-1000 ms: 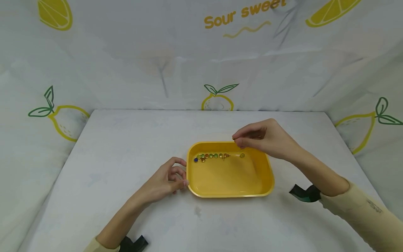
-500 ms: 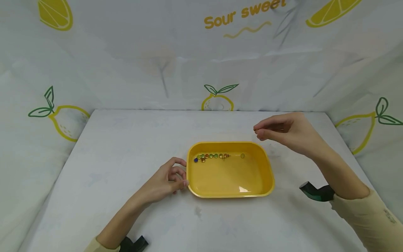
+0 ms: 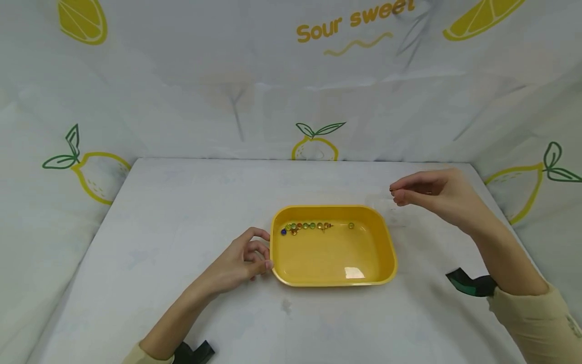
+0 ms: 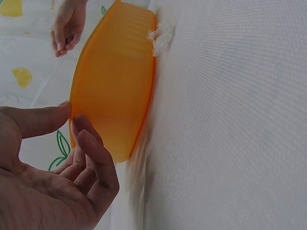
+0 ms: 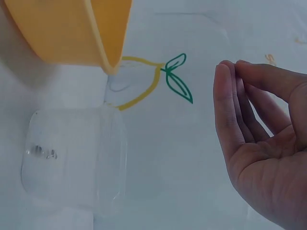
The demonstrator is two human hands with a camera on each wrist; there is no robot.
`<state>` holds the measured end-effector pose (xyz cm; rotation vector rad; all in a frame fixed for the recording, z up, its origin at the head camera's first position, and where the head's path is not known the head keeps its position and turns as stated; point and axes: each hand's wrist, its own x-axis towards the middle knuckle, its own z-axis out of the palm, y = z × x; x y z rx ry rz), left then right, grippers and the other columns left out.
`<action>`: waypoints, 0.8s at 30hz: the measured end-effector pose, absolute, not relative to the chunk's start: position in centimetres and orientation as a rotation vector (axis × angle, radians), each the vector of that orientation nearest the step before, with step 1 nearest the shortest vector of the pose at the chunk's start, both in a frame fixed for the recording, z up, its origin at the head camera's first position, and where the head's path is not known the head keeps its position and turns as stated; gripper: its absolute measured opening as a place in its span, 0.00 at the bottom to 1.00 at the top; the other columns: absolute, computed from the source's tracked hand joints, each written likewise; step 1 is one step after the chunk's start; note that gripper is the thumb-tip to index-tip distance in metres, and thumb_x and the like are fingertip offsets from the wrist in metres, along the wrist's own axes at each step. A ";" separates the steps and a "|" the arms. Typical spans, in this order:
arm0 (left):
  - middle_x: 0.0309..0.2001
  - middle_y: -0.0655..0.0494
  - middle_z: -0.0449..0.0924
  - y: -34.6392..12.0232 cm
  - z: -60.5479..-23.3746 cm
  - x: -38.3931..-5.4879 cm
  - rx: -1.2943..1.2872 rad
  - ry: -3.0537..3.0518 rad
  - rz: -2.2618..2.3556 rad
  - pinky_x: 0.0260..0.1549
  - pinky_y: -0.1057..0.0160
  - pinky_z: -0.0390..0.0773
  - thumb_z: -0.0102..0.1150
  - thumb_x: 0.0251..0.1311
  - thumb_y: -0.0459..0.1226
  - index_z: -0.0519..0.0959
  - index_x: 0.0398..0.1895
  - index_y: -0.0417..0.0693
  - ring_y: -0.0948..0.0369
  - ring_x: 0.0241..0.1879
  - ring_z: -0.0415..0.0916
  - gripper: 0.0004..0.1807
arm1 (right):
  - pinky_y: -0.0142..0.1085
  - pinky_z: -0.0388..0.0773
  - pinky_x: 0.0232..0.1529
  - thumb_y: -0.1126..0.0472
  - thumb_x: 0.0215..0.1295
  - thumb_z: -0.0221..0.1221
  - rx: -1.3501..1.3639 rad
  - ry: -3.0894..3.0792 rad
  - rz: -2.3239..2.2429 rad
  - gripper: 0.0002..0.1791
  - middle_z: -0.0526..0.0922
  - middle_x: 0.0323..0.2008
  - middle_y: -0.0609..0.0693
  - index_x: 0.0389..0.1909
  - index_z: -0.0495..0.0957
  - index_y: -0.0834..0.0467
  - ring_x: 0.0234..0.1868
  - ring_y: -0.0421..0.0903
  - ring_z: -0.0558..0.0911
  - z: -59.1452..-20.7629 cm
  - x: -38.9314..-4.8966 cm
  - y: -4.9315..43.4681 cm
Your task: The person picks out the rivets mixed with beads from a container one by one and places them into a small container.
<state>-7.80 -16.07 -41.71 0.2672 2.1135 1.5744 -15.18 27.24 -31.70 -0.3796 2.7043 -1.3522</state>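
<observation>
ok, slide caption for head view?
Person's left grip holds the left end of a yellow rectangular plastic tray of small, glassy, coloured beads; right grip hovers to its right.

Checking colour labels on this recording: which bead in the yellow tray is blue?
The leftmost bead in the tray, at the end nearest the left hand; the other beads there look green, yellow or orange.
</observation>
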 end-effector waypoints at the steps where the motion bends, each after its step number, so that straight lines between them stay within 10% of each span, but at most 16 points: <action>1: 0.42 0.49 0.82 -16.1 -41.7 -7.8 0.267 2.113 1.575 0.27 0.65 0.77 0.69 0.69 0.35 0.66 0.68 0.42 0.55 0.33 0.78 0.30 | 0.26 0.86 0.46 0.64 0.71 0.71 -0.376 2.706 -1.358 0.12 0.94 0.40 0.40 0.52 0.89 0.61 0.39 0.39 0.92 -31.8 -15.2 27.5; 24: 0.42 0.49 0.82 -16.0 -41.8 -7.8 0.256 2.116 1.578 0.26 0.66 0.77 0.68 0.69 0.34 0.66 0.68 0.42 0.55 0.34 0.79 0.29 | 0.17 0.81 0.45 0.60 0.76 0.67 -0.263 2.766 -1.209 0.18 0.91 0.39 0.31 0.58 0.85 0.68 0.38 0.33 0.91 -35.3 -17.8 32.0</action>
